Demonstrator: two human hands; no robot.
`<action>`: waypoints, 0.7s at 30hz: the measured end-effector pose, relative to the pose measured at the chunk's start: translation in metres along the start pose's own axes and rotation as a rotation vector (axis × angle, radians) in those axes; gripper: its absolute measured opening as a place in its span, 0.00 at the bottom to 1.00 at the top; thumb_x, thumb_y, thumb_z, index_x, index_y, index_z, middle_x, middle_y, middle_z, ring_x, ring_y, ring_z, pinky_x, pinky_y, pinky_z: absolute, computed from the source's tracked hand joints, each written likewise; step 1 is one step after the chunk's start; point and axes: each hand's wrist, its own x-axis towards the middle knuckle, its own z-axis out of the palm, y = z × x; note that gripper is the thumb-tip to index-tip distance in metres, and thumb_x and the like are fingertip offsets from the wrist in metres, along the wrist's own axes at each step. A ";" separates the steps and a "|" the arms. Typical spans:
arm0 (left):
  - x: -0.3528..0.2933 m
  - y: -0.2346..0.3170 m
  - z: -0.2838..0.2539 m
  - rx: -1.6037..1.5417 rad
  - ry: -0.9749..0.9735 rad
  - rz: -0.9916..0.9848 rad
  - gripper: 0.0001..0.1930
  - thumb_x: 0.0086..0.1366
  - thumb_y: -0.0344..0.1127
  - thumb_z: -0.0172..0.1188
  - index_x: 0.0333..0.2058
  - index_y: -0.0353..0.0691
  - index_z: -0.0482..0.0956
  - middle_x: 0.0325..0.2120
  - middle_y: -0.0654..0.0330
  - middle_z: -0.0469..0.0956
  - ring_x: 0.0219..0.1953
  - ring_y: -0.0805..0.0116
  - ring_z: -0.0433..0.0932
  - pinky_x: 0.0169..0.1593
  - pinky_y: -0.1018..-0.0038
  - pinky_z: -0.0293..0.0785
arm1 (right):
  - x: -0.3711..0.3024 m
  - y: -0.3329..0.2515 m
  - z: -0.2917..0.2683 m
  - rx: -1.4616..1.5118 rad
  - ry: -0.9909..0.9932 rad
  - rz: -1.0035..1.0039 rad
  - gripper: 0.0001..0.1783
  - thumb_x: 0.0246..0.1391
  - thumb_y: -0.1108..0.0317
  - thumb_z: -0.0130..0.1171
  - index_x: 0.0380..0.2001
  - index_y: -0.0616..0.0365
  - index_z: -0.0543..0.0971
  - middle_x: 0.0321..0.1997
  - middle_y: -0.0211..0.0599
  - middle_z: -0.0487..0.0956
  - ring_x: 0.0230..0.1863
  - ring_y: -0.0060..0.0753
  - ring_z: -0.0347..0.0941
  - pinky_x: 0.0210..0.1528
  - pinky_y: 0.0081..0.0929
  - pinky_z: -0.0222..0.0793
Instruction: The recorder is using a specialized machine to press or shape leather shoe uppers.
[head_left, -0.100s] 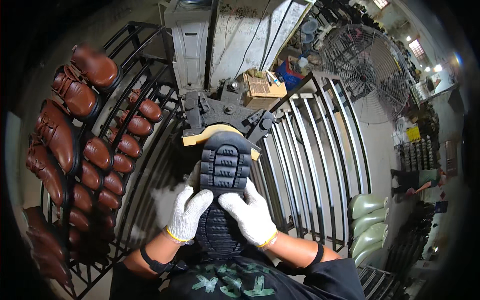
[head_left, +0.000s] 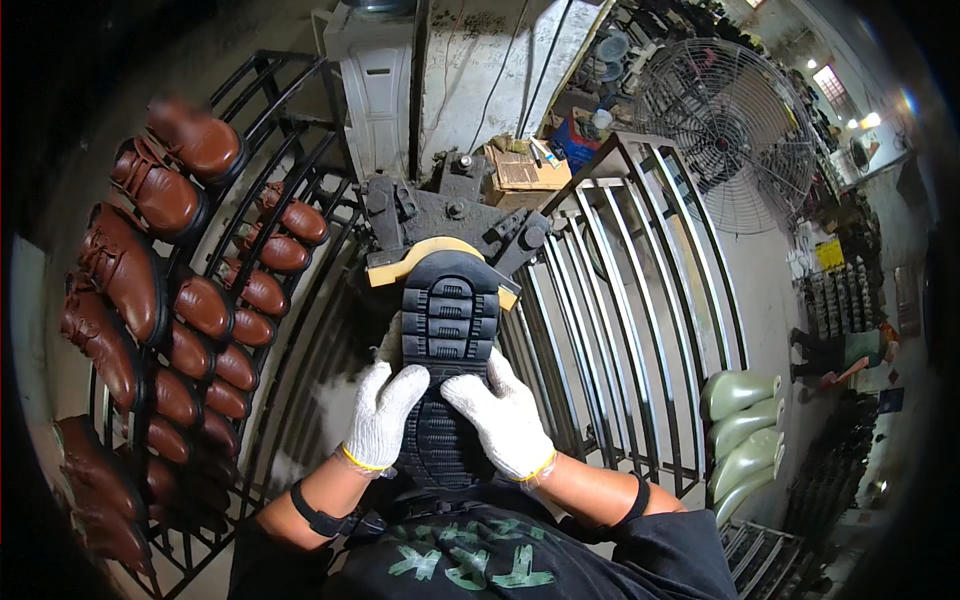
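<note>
A black metal rack (head_left: 300, 330) was spread to the left of the black shoe sole (head_left: 447, 345), and its bars were crowded with brown leather shoes (head_left: 130, 270) down to the lower edge. To the right of the sole, bare rack bars (head_left: 620, 330) were seen, with gaps between them left open. Beyond those, a large wire-guarded fan (head_left: 725, 130) was stood, and pale green shoe lasts (head_left: 745, 430) were stacked below it. Directly above the sole, a dark metal press (head_left: 450, 215) with a tan pad (head_left: 400, 262) was set against its toe end. The sole itself was pressed tread-up at the centre. The left hand (head_left: 382, 415) and the right hand (head_left: 505, 418), both in white gloves, were laid flat on its heel half, fingers spread and pushing down, not pinching.
</note>
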 end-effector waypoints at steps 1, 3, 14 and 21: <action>0.001 0.003 0.005 0.007 -0.011 0.003 0.21 0.78 0.31 0.50 0.66 0.33 0.64 0.57 0.44 0.77 0.58 0.57 0.79 0.67 0.63 0.73 | -0.004 0.006 0.000 0.006 0.004 -0.012 0.35 0.63 0.73 0.64 0.71 0.61 0.65 0.63 0.34 0.76 0.61 0.21 0.70 0.65 0.25 0.66; -0.004 0.008 0.011 0.084 0.105 -0.095 0.19 0.82 0.37 0.43 0.56 0.27 0.74 0.50 0.46 0.81 0.54 0.59 0.82 0.63 0.64 0.78 | -0.015 0.017 0.003 0.088 0.069 0.044 0.28 0.66 0.76 0.59 0.68 0.62 0.69 0.58 0.33 0.79 0.55 0.23 0.75 0.61 0.24 0.70; -0.016 -0.001 0.011 0.216 -0.056 -0.198 0.41 0.61 0.16 0.64 0.71 0.40 0.59 0.59 0.53 0.77 0.55 0.63 0.81 0.58 0.64 0.80 | -0.031 0.075 -0.003 -0.224 0.219 -0.260 0.30 0.63 0.63 0.63 0.64 0.68 0.72 0.50 0.44 0.84 0.48 0.26 0.77 0.57 0.28 0.72; -0.028 -0.004 0.011 0.526 0.006 -0.014 0.11 0.68 0.32 0.66 0.43 0.33 0.77 0.35 0.56 0.86 0.36 0.69 0.85 0.44 0.71 0.81 | -0.036 0.085 -0.005 -0.945 0.253 -0.594 0.18 0.64 0.66 0.54 0.54 0.60 0.80 0.55 0.48 0.82 0.56 0.41 0.80 0.60 0.29 0.73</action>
